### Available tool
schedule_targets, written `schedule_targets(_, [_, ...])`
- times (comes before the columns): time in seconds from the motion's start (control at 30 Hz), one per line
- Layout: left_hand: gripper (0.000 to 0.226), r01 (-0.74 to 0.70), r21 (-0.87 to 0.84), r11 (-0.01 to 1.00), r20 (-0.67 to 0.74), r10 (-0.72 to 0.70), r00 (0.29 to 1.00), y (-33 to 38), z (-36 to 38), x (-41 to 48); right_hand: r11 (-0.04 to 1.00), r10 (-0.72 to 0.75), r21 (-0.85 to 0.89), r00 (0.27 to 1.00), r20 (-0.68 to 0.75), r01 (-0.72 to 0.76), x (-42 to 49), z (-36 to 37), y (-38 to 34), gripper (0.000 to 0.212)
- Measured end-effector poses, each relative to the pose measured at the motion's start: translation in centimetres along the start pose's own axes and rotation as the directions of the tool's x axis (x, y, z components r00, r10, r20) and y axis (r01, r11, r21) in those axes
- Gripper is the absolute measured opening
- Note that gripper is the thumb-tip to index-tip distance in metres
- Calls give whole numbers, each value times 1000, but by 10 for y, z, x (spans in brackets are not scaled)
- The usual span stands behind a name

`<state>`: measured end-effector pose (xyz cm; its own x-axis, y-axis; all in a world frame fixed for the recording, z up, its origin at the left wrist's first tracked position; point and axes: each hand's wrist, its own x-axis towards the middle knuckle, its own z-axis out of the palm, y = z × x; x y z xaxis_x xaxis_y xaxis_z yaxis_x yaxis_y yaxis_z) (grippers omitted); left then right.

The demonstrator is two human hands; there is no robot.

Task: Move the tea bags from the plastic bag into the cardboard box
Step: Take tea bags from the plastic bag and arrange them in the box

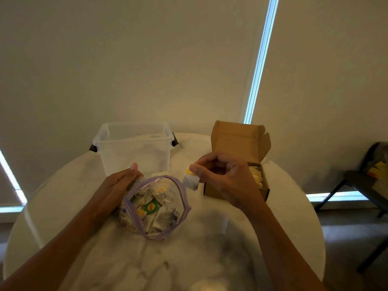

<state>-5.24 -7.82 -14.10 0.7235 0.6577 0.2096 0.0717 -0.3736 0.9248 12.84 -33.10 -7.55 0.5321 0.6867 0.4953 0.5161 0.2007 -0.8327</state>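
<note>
A clear plastic bag with a purple zip rim lies open on the table, holding several tea bags. My left hand grips the bag's left rim. My right hand pinches one white tea bag with a yellow tag, held in the air between the plastic bag and the cardboard box. The box stands to the right with its lid flapped up, and a row of yellow-edged tea bags shows inside it. My hand hides part of the box's near side.
A clear plastic bin with dark handles stands behind the bag. The round white marble table ends near the wall. A dark chair stands at the right. A pale round object sits at the table's near edge.
</note>
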Motion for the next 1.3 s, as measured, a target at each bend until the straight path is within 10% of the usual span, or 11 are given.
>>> schedule_targets(0.3, [81,-24,-35,999,12,25,1000,-4,0,1,947,2,-305,947,-320,-105,29,-71,37,20])
schedule_targets(0.67, [65,-47,-43,998,-13,46,999,0,2,1,854,136,-503,990,-35,-135,70,-79,62,8])
schedule_targets(1.3, [69,-40,-21,999,12,40,999,0,1,3,680,223,-710,974,-37,-183,82,-75,88,14])
